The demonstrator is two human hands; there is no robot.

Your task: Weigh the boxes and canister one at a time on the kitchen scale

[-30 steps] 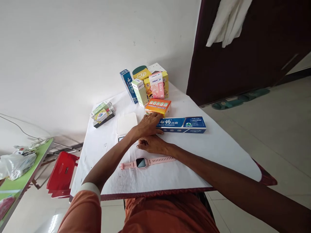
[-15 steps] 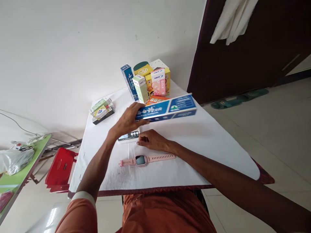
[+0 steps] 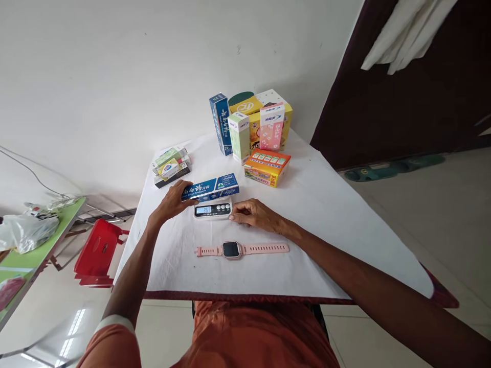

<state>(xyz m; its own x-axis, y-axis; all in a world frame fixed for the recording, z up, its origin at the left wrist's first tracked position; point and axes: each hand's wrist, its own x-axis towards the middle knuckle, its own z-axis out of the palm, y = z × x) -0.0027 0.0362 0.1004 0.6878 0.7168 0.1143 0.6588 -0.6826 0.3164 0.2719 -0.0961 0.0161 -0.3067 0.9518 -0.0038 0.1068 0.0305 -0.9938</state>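
Note:
A blue toothpaste box (image 3: 220, 186) lies sideways over the back part of a small white digital scale (image 3: 213, 216). My left hand (image 3: 175, 200) is closed around the box's left end, thumb in front and fingers behind. The lit display shows digits, seemingly 363. At the scale's right front corner, my right hand (image 3: 256, 214) is closed, with curled fingers and the thumb against its edge. A pink-strapped smartwatch (image 3: 231, 249) lies stretched out in front of the scale. The weighing surface is mostly hidden beneath the box.
Behind stand an upright toothpaste box (image 3: 221, 125), a pale green box (image 3: 239, 138), a pink box (image 3: 272, 128) and yellow boxes. An orange box (image 3: 267, 167) lies before them. Small boxes are stacked (image 3: 171, 168) at left. A red chair (image 3: 97, 250) stands beside the table.
My left hand has brought the toothpaste box down and leftward onto the scale, uncovering the orange box. My right hand stays by the scale's corner. The view has shifted slightly.

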